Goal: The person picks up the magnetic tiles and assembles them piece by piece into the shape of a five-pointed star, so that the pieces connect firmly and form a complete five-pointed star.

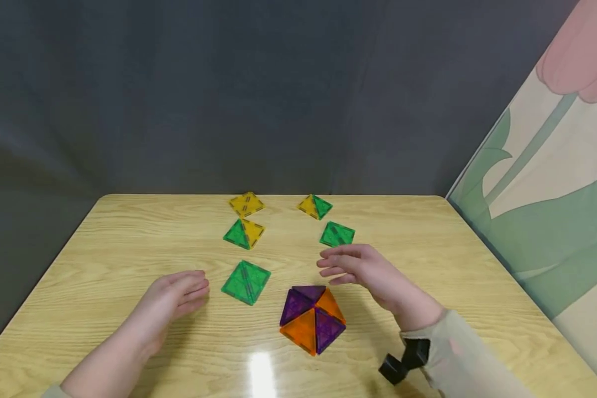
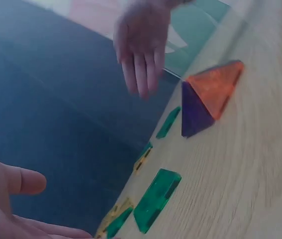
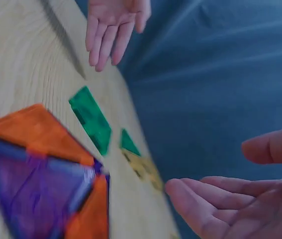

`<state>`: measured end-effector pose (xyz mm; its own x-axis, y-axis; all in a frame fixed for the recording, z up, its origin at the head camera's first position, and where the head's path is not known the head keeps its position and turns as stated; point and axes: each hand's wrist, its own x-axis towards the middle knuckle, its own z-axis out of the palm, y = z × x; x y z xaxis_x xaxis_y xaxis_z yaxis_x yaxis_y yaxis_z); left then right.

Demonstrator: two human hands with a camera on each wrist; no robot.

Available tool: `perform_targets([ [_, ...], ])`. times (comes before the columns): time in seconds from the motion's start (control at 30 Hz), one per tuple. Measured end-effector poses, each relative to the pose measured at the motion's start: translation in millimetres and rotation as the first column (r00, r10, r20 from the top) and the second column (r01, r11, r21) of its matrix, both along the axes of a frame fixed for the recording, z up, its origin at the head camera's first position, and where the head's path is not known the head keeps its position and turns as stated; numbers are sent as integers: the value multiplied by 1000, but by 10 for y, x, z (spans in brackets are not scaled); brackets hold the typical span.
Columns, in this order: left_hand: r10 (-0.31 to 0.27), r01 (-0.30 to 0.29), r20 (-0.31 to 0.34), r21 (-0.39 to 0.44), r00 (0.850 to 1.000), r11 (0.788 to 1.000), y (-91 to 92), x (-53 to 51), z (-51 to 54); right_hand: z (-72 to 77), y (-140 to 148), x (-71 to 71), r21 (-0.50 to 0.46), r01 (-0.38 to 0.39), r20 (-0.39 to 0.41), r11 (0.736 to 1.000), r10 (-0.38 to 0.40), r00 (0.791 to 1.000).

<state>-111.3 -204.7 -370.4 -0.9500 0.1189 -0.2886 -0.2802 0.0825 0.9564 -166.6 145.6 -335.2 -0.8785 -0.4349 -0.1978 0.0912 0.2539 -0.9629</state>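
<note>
A low pyramid of purple and orange triangular tiles [image 1: 313, 320] stands near the front middle of the table. My left hand [image 1: 171, 301], fingers relaxed and holding nothing, hovers left of a green diamond of two tiles [image 1: 246, 282]. Above and behind the pyramid's right side, my right hand [image 1: 365, 273] hangs with fingers extended and nothing in it, close to another green diamond [image 1: 337, 234]. In the left wrist view the pyramid [image 2: 215, 89] rises from the table; both palms show, empty. The right wrist view has the pyramid [image 3: 36, 184] near and blurred.
Farther back lie a yellow diamond [image 1: 246, 204], a green and yellow one [image 1: 244, 234] and a yellow and green one [image 1: 315, 207]. A dark curtain [image 1: 278, 99] hangs behind the table [image 1: 129, 237]. Floral fabric [image 1: 552, 182] is at the right. A black device [image 1: 405, 360] is at my right wrist.
</note>
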Motion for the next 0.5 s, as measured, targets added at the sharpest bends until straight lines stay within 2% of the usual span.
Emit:
perform_targets([
  [0.1,-53,49,59,69,997,996,-45,-54,-45,-91,-289,-205,-8,-68,81,998,69,994],
  [0.23,-89,72,105,150,990,986,-11,-80,-96,-267,-597,-405,-2,-117,178,993,115,977],
  [0.37,-75,56,104,179,992,982,22,-78,-105,-380,-755,-486,10,-104,220,995,99,970],
  [0.5,-79,60,90,201,993,978,34,-82,-106,-402,-818,-487,-7,-98,235,995,97,967],
])
